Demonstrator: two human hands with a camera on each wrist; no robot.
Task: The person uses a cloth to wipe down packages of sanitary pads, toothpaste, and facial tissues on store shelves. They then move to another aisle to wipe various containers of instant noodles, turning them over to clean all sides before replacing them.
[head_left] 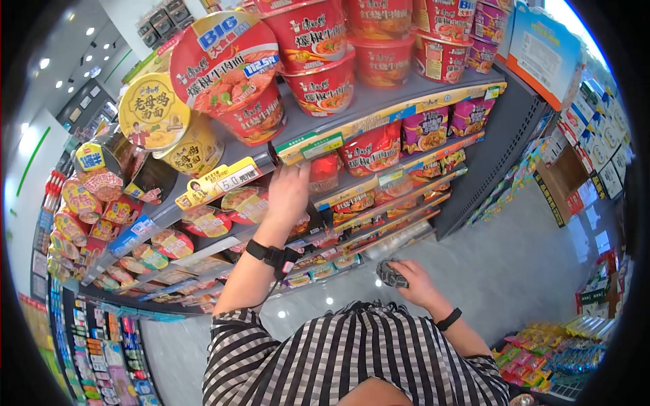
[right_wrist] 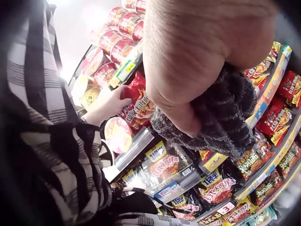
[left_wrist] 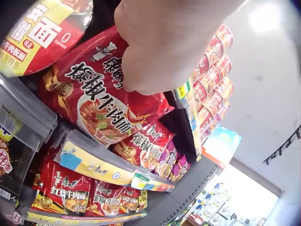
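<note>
My left hand (head_left: 290, 193) reaches in under the price rail of the upper shelf. In the left wrist view the left hand (left_wrist: 157, 52) covers one edge of a red noodle packet (left_wrist: 101, 101), which lies in front of similar packets. The right wrist view shows the left hand (right_wrist: 106, 104) with thumb and fingers gripping the edge of this red packet (right_wrist: 138, 101). Low over the floor, my right hand (head_left: 418, 283) holds a dark grey, fuzzy cloth (head_left: 391, 273). Close up, the cloth (right_wrist: 216, 113) is bunched beneath the right hand (right_wrist: 197, 56), whose fingertips are partly hidden.
Red noodle tubs (head_left: 318, 88) and a yellow tub (head_left: 159, 111) stand on the upper shelf (head_left: 237, 152). A price sign (head_left: 223, 183) juts from its edge. Purple packets (head_left: 424, 128) hang to the right. Snack packs (head_left: 542, 348) fill a display at the lower right.
</note>
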